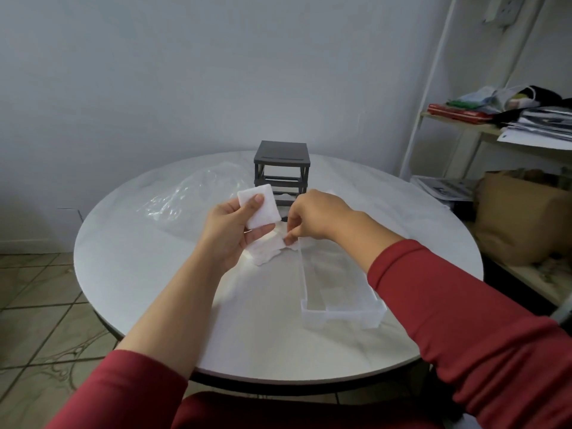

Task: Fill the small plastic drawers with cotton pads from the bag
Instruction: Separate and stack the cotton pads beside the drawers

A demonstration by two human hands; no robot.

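The left hand (235, 226) holds a square cotton pad (260, 205) upright, thumb on its face and fingers closed behind it. The right hand (312, 216) pinches the edge of a pad in the loose pile of pads (266, 250) on the round white desk (154, 274). A clear plastic drawer (337, 292) lies on the desk just right of the pile; its contents appear nil, though its transparency makes this uncertain. The grey drawer frame (281, 168) stands behind the hands. The clear bag (192, 196) lies to its left.
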